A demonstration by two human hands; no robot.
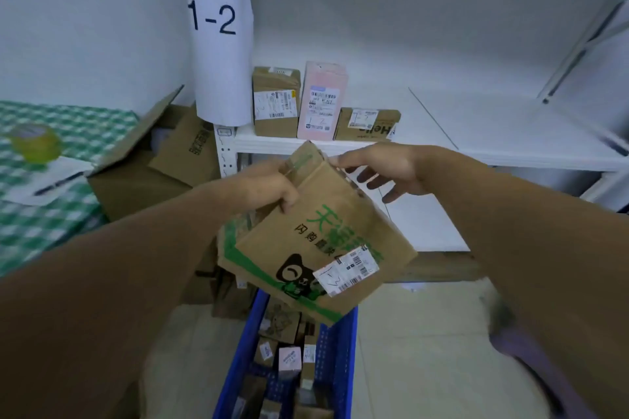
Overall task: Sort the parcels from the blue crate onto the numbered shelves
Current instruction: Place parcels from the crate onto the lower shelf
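The left hand (269, 187) is gripping the brown parcel (316, 248) by its far left corner, fingers curled over the edge. The right hand (391, 170) is hanging released, fingers spread, one fingertip at the parcel's far edge. The rest of the parcel is hanging below both hands, above the blue crate (238, 367). With one corner bearing the load, it could be swinging or slipping back into the crate. Its label (345, 270) seems to be reading 1-3, though blurred, so setting it on the shelf (476, 146) beyond the hands, signed 1-2 (214, 20), may be missorting it. Its long axis is running from the hands down toward the person, printed face up.
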